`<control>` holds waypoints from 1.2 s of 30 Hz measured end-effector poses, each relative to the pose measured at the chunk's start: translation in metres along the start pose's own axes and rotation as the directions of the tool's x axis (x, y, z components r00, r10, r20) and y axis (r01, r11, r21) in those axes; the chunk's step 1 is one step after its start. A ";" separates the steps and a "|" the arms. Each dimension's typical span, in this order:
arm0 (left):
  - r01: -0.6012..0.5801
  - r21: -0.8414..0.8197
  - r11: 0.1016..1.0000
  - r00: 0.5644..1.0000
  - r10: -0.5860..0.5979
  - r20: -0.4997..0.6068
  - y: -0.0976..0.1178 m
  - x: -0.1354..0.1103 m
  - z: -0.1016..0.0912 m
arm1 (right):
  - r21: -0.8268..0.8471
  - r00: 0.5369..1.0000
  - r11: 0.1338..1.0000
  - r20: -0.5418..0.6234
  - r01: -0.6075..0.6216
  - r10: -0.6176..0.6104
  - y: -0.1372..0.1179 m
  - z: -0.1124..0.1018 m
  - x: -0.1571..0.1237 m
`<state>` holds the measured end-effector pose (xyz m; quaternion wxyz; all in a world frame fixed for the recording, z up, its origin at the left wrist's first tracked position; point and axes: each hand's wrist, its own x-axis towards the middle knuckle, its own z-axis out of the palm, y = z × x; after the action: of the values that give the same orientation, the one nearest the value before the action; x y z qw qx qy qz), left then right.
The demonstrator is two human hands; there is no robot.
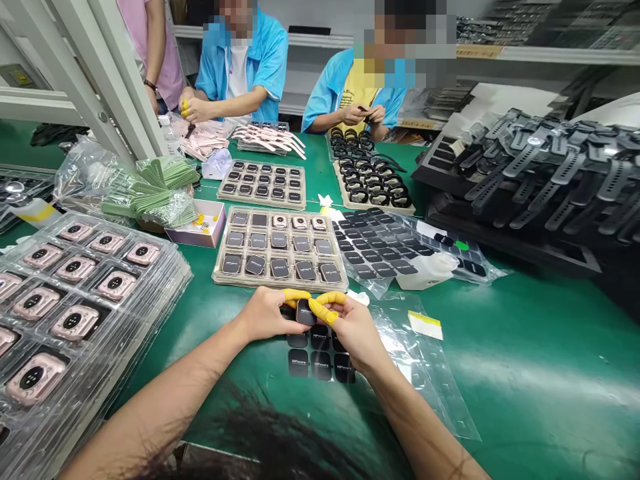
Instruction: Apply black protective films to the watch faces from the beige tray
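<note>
Between my two hands is a square smartwatch case (305, 313) whose face carries a black film with white lettering. My left hand (267, 313) grips its left side, and my right hand (345, 320) pinches its right edge. Yellow finger cots cover several of my fingertips. Just below lies a sheet of black square screen films (323, 363), partly hidden by my right hand. Beyond my hands stands a tray (280, 283) of watch cases, most with black faces up and a few showing pink backs.
Stacked clear trays (165, 287) of pink watch cases fill the left. More black film sheets (375, 243) and a white bottle (430, 270) lie right of centre. Green straps (160, 187) and a small box (200, 223) stand behind. Grey straps (545, 160) hang at right; co-workers sit opposite.
</note>
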<state>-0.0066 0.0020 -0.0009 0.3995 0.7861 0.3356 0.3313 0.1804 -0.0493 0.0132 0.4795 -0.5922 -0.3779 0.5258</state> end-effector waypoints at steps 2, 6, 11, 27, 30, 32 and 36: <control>-0.006 -0.005 1.000 1.000 0.006 -0.002 0.000 0.000 0.000 | 0.022 1.000 1.000 -0.010 -0.015 0.015 -0.002 0.001 -0.001; -0.008 0.004 1.000 1.000 0.008 -0.001 0.001 0.000 0.000 | 0.039 0.999 0.999 -0.020 -0.032 0.033 -0.003 0.002 -0.001; 0.006 0.015 1.000 1.000 -0.006 0.002 0.002 0.000 -0.001 | 0.023 1.000 1.000 -0.007 -0.020 0.020 0.000 0.000 0.000; 0.027 -0.012 1.000 0.999 -0.027 0.034 0.000 0.001 -0.005 | -0.039 0.992 0.998 0.116 0.044 -0.039 0.006 0.000 0.000; 0.031 -0.039 0.999 0.998 -0.029 0.056 0.002 0.001 -0.005 | -0.027 0.997 0.998 0.056 0.059 -0.057 0.009 0.002 0.001; 0.043 -0.079 0.996 0.998 -0.038 0.053 0.004 0.001 -0.005 | -0.030 0.995 0.995 0.048 0.093 -0.092 0.011 0.002 0.001; 0.030 -0.051 0.998 0.996 -0.026 0.085 0.005 0.002 -0.006 | -0.025 0.984 0.991 0.129 0.130 -0.126 0.013 0.002 0.000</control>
<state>-0.0089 0.0035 0.0064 0.4381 0.7839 0.3209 0.3009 0.1772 -0.0521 0.0002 0.4775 -0.5398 -0.4538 0.5242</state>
